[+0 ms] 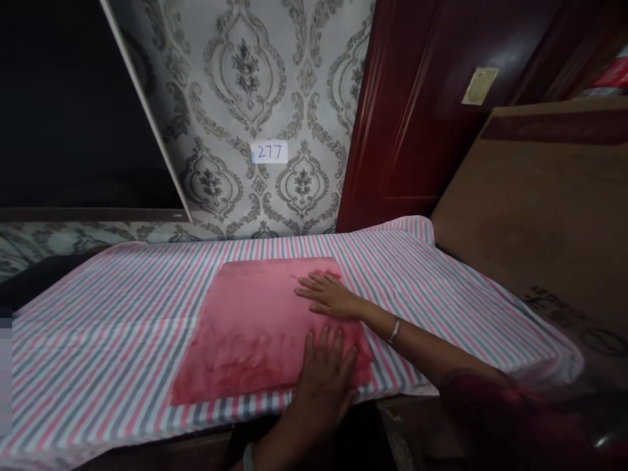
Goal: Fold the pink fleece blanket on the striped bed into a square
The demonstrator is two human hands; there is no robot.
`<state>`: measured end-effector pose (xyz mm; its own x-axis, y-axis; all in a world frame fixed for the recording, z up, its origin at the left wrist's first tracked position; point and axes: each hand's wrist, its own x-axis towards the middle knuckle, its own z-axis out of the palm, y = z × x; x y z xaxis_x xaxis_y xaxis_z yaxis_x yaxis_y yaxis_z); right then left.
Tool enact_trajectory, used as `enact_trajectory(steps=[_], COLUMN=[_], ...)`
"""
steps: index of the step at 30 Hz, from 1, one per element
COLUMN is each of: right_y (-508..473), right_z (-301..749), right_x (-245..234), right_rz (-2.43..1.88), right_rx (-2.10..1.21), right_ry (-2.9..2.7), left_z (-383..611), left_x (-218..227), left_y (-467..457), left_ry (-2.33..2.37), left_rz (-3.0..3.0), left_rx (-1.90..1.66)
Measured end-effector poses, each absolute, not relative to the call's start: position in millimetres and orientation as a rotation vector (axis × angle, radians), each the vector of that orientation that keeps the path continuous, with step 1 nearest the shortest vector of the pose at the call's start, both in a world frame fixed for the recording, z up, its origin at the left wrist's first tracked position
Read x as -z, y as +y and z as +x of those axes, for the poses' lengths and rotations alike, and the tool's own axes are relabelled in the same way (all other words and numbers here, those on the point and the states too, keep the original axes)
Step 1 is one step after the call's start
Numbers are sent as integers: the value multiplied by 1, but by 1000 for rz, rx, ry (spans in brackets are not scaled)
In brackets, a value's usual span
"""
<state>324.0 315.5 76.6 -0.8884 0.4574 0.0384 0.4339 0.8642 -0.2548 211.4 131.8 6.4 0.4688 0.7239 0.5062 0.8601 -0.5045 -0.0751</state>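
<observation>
A flat pink-red rectangular piece [255,314] lies on the striped cloth [122,314]. Its middle is smooth and pale, while its near edge and right side look darker and wrinkled; I cannot tell whether it is plastic film or fabric. My right hand [331,296] rests palm down near its far right corner, fingers spread toward the left. Closer to me, my left hand [326,373] lies across the near right part with its fingers pointing away. Both hands are open, and neither grips anything.
Behind the cloth-covered surface is a patterned wall with a paper label [269,152] reading 277. A dark screen [83,104] hangs at the left. A dark red door [407,118] and a large cardboard box [544,209] stand at the right.
</observation>
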Motion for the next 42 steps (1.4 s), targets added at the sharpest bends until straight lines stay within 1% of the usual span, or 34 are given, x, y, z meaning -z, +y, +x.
enact_trajectory(steps=[4,13,16,23,26,28,30,33,37,42], right_y=[347,423,430,400,360,326,291,251,221,200], right_z=[312,292,291,317,348,372,393,414,418,410], right_x=[-69,-61,-56,-63,-57,-49,-40,-31,-32,-34], right_rz=[-765,-1196,-1248,-1302,-1313,-1383,-1455,-1537,-1575,-1521], right_rx=[-289,-662,-658,-425,-362,-465,-613,-730,-824,-775], right_ry=[-2924,-2747,-2645,-2261,-1998,-1886,-1829,-1846,-1869,-1798], left_z=[206,206,205,209,205,188,158,93,20,3], left_x=[6,-1,-1,-8,-28,-49,-70,-87,-81,-73], left_y=[128,127,126,128,125,121,117,114,100,74], left_ry=[-1326,-1325,-1320,-1378,-1364,-1355,-1446,-1736,-2165,-2571], left_rz=[-2386,-2399,-2396,-2495,-2623,-2710,-2624,-2279,-1871,-1631], left_rx=[565,521,553,619,659,748,890,944,927,930])
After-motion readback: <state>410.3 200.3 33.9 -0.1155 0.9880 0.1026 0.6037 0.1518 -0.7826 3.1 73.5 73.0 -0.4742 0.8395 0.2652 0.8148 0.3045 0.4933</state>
